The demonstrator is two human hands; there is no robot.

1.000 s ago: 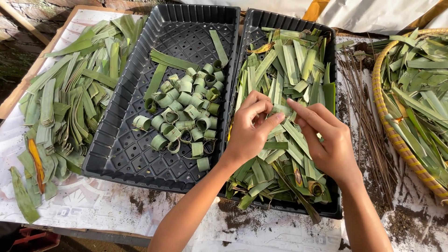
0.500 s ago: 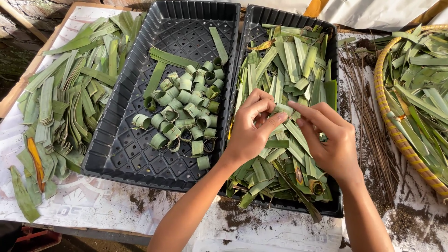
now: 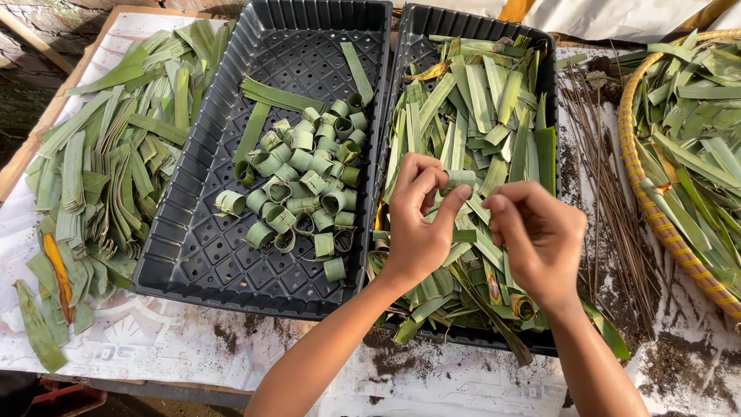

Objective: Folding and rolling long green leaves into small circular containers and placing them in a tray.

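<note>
Head view, left hand (image 3: pixel 417 224) raised over right black tray (image 3: pixel 549 93) of cut leaves, fingers (image 3: pixel 451 202) pinching rolled leaf strip (image 3: pixel 461 178), right hand (image 3: pixel 540 239) just beside, fingers curled, loosely together, strip above its fingertips.

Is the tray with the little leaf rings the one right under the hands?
No, the hands, left hand and right hand, are over the tray of flat leaf strips; the leaf rings lie in the other tray.

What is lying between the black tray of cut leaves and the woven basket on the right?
In the head view, a loose bundle of thin brown sticks lies on the soil-strewn table between the tray and the basket.
</note>
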